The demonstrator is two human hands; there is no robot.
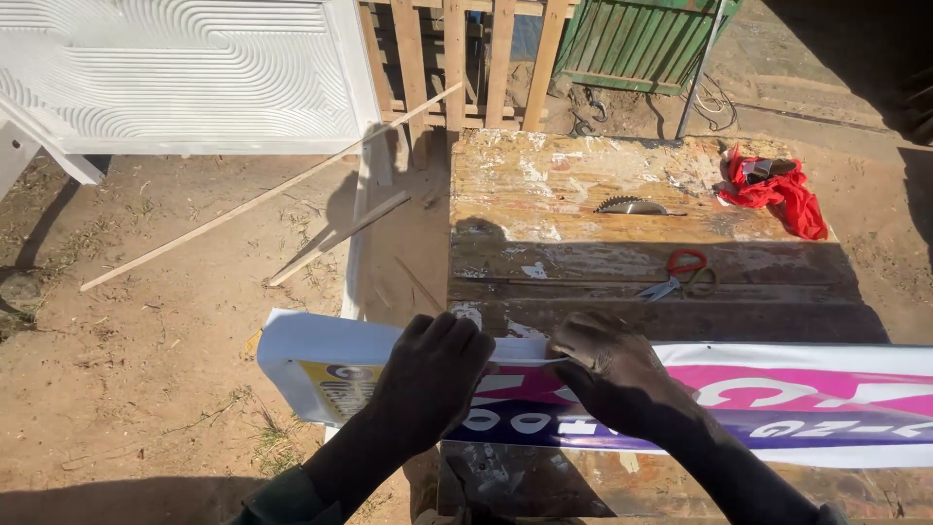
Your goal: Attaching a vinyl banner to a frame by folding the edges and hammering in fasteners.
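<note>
A long printed banner (777,399), white-edged with pink and purple bands, lies across the near part of a worn wooden table (554,194). My left hand (434,374) presses on the banner near its left end, fingers curled over the far edge. My right hand (607,365) grips the same far edge just to the right, pinching the white border. The banner's left end (301,365) overhangs the table.
Red-handled scissors (677,272) lie on the table beyond my hands. A circular saw blade (630,205) pokes up through the tabletop, and a red cloth (777,190) sits at the far right corner. Wooden sticks (243,209) lie on the dirt at left, beside a white patterned panel (185,73).
</note>
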